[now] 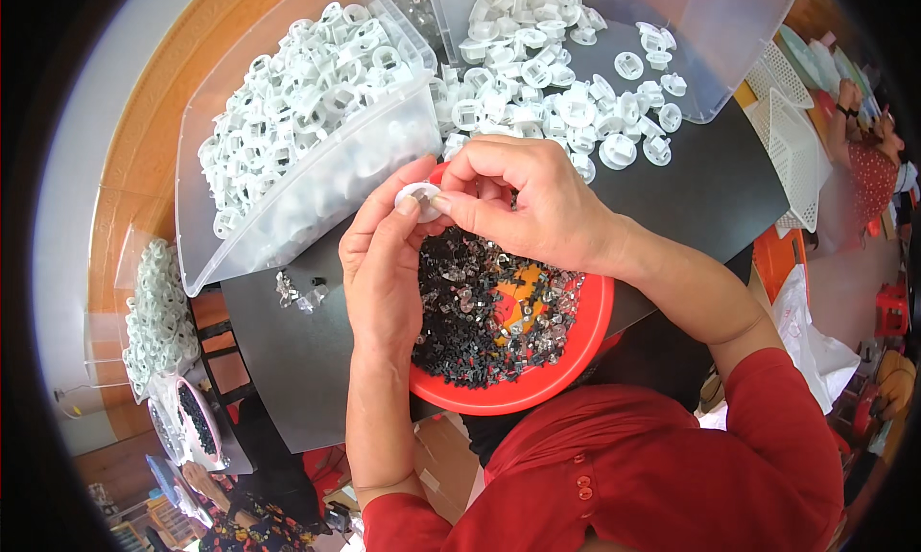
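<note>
Between my two hands is a small round white plastic part with an opening in its middle. My left hand grips it from the left, thumb over its face. From the right, the thumb and fingers of my right hand pinch at its edge; whether they also hold a smaller piece is hidden. Both hands are above the far rim of a red basin. Small black pieces and clear or metallic bits fill much of the basin, with an orange patch showing among them.
A clear bin heaped with white parts stands at the left. More white parts spill from a tipped clear bin onto the dark table. A few small bits lie left of my hand. Other people sit at both sides.
</note>
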`<state>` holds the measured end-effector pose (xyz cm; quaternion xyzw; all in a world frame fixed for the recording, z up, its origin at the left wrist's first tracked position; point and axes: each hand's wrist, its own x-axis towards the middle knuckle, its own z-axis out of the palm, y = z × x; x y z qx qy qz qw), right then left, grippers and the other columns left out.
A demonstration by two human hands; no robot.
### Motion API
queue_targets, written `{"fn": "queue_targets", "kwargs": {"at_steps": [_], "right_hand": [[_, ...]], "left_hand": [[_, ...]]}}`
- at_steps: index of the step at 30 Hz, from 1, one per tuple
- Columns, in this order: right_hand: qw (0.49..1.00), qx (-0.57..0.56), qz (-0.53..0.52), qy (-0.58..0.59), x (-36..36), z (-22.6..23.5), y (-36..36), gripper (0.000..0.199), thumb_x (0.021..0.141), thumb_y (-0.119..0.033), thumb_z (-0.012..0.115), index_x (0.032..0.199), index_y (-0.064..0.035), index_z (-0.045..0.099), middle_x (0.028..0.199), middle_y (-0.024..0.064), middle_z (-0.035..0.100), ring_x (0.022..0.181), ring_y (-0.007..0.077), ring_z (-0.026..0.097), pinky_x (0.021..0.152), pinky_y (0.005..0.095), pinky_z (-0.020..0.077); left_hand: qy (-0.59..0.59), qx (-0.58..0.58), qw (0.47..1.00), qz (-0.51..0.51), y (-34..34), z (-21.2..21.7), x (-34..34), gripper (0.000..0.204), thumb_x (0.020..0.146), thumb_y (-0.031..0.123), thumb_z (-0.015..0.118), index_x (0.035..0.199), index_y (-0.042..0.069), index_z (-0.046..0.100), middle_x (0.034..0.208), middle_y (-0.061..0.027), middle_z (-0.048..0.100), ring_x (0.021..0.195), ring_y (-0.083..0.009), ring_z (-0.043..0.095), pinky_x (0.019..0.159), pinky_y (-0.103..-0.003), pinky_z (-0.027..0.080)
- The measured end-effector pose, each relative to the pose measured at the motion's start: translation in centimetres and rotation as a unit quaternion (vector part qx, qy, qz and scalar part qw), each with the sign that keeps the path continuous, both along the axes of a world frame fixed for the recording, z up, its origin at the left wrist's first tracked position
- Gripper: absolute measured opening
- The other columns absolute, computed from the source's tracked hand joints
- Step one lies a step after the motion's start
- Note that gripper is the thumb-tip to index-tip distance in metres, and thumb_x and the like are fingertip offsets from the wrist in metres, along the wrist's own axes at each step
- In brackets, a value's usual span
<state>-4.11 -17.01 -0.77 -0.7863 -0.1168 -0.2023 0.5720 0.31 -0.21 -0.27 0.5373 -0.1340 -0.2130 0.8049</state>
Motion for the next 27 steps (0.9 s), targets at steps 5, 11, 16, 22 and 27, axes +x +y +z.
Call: {"fn": "queue_targets", "kwargs": {"at_steps": [5, 11, 16, 22, 27], "right_hand": [[1.0, 0.022, 0.0, 0.018, -0.22, 0.21, 0.18, 0.013, 0.082, -0.01, 0.067, 0.079, 0.0003, 0.059, 0.072, 0.0078, 0.06, 0.059, 0.0141, 0.057, 0.054, 0.0284, 0.0452], [0.997, -0.037, -0.02, -0.063, -0.09, -0.5, 0.23, 0.009, 0.082, -0.005, 0.067, 0.081, -0.0011, 0.059, 0.075, 0.0037, 0.058, 0.055, 0.0083, 0.051, 0.05, 0.0237, 0.0412], [0.999, -0.022, -0.025, -0.037, -0.04, -0.2, 0.46, 0.014, 0.082, -0.01, 0.065, 0.078, -0.0012, 0.055, 0.07, 0.0088, 0.056, 0.058, 0.019, 0.054, 0.053, 0.0319, 0.0434], [0.999, -0.035, -0.008, -0.04, -0.07, -0.18, 0.01, 0.012, 0.082, -0.008, 0.064, 0.078, -0.0009, 0.055, 0.071, 0.0085, 0.055, 0.059, 0.018, 0.053, 0.053, 0.0311, 0.0432], [0.999, 0.007, -0.006, -0.036, 0.25, -0.36, -0.15, 0.011, 0.081, -0.007, 0.064, 0.078, -0.0007, 0.055, 0.072, 0.0072, 0.055, 0.057, 0.0152, 0.053, 0.052, 0.029, 0.043]], "left_hand": [[-0.022, 0.01, 1.0, -0.009, 0.26, -0.23, 0.07, 0.029, 0.092, 0.007, 0.058, 0.119, -0.003, 0.062, 0.107, -0.0087, 0.067, 0.092, -0.0125, 0.062, 0.083, -0.027, 0.049], [-0.037, 0.026, 0.999, 0.007, 0.07, -0.39, 0.05, 0.024, 0.092, 0.006, 0.057, 0.114, -0.003, 0.064, 0.105, -0.0083, 0.068, 0.088, -0.0109, 0.062, 0.08, -0.026, 0.049], [0.02, 0.037, 0.999, 0.014, -0.46, -0.13, -0.1, 0.025, 0.093, 0.008, 0.056, 0.115, -0.003, 0.064, 0.098, -0.0065, 0.069, 0.08, -0.0094, 0.061, 0.076, -0.024, 0.05], [-0.055, 0.125, 0.991, -0.005, 0.18, -0.04, 0.06, 0.031, 0.093, 0.005, 0.054, 0.121, -0.006, 0.058, 0.103, -0.0089, 0.067, 0.088, -0.0133, 0.065, 0.077, -0.026, 0.052], [-0.024, 0.076, 0.997, 0.015, -0.57, 0.52, -0.29, 0.029, 0.092, 0.006, 0.056, 0.118, -0.004, 0.063, 0.098, -0.0072, 0.069, 0.08, -0.009, 0.061, 0.075, -0.023, 0.05]]}}
